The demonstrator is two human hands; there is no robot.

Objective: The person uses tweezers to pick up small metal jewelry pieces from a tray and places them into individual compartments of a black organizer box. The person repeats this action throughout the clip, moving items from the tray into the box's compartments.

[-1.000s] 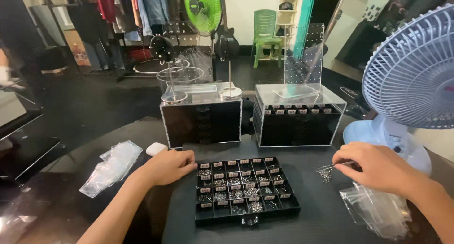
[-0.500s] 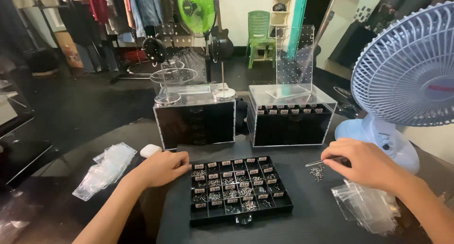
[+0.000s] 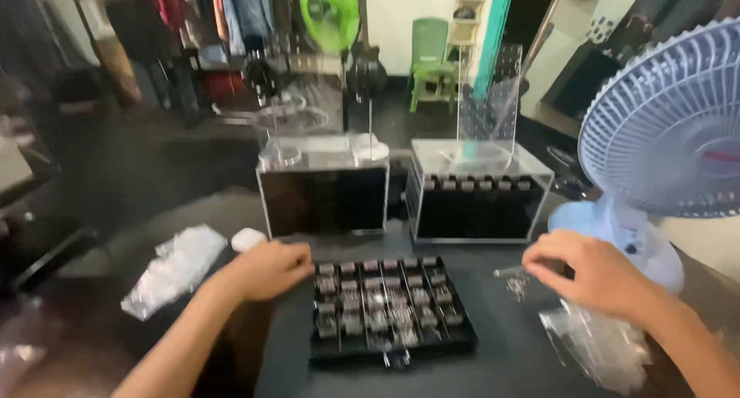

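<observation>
Clearly, the person stood at a dark counter (image 3: pixel 509 359) with both hands down on it. The left hand (image 3: pixel 266 269) was loosely curled, fingers bent inward, and it rested against the left edge of a black tray (image 3: pixel 391 311); I could not tell if it pinched anything. The tray lay flat in the middle of the counter, between the two hands, and was divided into many small compartments, each with little silvery pieces inside. The picture was blurred, so the pieces could not be told apart.

The right hand (image 3: pixel 597 273) was to the right of the tray, well apart from it. Its fingers were closed together around the end of a thin metal tool (image 3: pixel 509 272), which pointed left. Just below the tool's tip lay a small heap of tiny metal bits (image 3: pixel 516 287). Near the wrist of that hand lay a clear plastic bag (image 3: pixel 597 348), crumpled.

Behind the tray stood two boxes with clear walls and black insides, one on the left (image 3: pixel 324 186) and one on the right (image 3: pixel 478 201). A pale blue fan (image 3: pixel 667 132) stood at the right. Another clear bag (image 3: pixel 173 267) and a small white object (image 3: pixel 248 238) lay to the left of the left hand.
</observation>
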